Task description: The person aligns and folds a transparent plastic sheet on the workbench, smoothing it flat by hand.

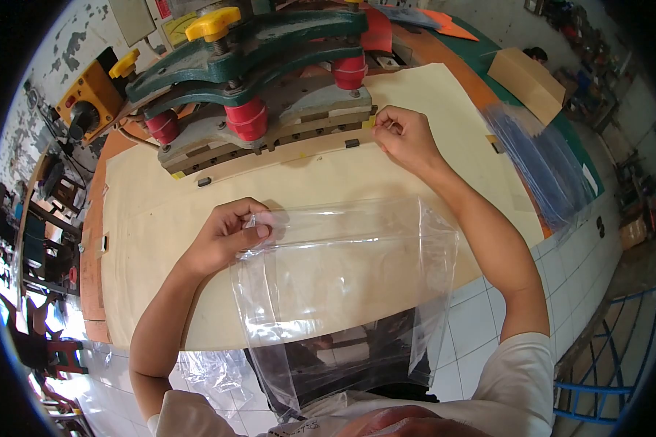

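My left hand (233,237) pinches the upper left corner of a clear plastic bag (342,269) between thumb and fingers. The bag spreads over the table edge and hangs down in front of my body, with creases along its top and sides. Up at the right end of the press's metal bar (291,120), my right hand (407,138) has its fingers curled together. Whatever they hold, if anything, is too small to make out. Two small dark blocks, one on the left (204,181) and one on the right (352,143), lie along the front of the bar.
The green press (270,58) with yellow knobs and red insulators stands at the back. Left of it is a yellow control box (91,98). Bluish plastic sheets (547,167) and a cardboard box (528,87) lie on the right. Cream paper (153,240) covers the table.
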A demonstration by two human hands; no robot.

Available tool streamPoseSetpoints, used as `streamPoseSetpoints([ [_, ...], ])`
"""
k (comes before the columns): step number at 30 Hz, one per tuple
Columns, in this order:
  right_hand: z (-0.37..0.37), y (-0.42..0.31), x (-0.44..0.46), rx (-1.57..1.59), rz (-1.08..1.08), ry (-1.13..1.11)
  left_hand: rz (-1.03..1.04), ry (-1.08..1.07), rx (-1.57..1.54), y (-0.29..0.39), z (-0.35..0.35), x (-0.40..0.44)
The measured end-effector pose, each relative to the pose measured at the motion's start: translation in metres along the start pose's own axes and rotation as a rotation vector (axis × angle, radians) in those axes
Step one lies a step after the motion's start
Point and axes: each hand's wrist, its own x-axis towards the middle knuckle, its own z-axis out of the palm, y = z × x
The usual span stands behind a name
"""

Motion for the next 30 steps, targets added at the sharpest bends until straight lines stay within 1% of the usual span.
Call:
streamPoseSetpoints([
  [5,0.001,0.003,0.001,-0.016,-0.040,0.030,-0.006,-0.009,0.005,0.000,0.000,0.000],
  [11,0.000,0.000,0.000,-0.037,-0.009,0.033,-0.007,-0.014,0.012,0.001,0.000,0.000],
  [18,-0.004,-0.001,0.000,-0.078,-0.022,0.040,-0.013,-0.008,0.009,0.001,0.000,-0.001],
  [23,-0.005,0.009,0.004,0.020,-0.024,0.018,0.002,-0.013,-0.011,-0.001,-0.001,0.000],
  [27,-0.002,0.003,0.000,0.015,-0.029,0.005,-0.005,-0.016,0.005,-0.001,-0.001,0.000],
  [30,-0.004,-0.005,-0.001,-0.008,0.005,-0.027,-0.012,-0.007,0.013,0.000,0.000,-0.001],
])
